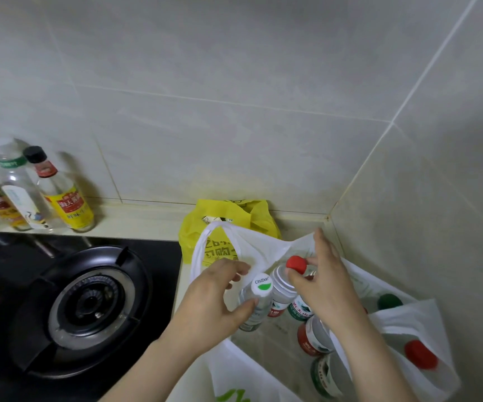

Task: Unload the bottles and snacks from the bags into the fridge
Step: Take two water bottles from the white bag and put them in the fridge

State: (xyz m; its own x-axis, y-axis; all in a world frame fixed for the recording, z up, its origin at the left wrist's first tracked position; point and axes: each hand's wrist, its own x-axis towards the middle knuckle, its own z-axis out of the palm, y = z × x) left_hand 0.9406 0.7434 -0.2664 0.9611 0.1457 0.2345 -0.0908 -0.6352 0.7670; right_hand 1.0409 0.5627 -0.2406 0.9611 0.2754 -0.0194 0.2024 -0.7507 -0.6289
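Note:
A white plastic bag (pixel 263 250) lies open on the counter in the corner, with several water bottles inside. My left hand (pixel 214 300) grips a clear bottle with a white and green cap (pixel 259 303) by its neck, at the bag's mouth. My right hand (pixel 326 274) pinches the red cap of a second bottle (pixel 285 288) right beside it. More bottles with red and green labels (pixel 314 338) lie deeper in the bag. A yellow bag (pixel 228 219) stands behind, against the wall. No fridge is in view.
A black gas hob with a round burner (pixel 89 303) fills the counter to the left. Three condiment bottles (pixel 63 195) stand at the back left against the tiled wall (pixel 234 97). The side wall closes in on the right of the bags.

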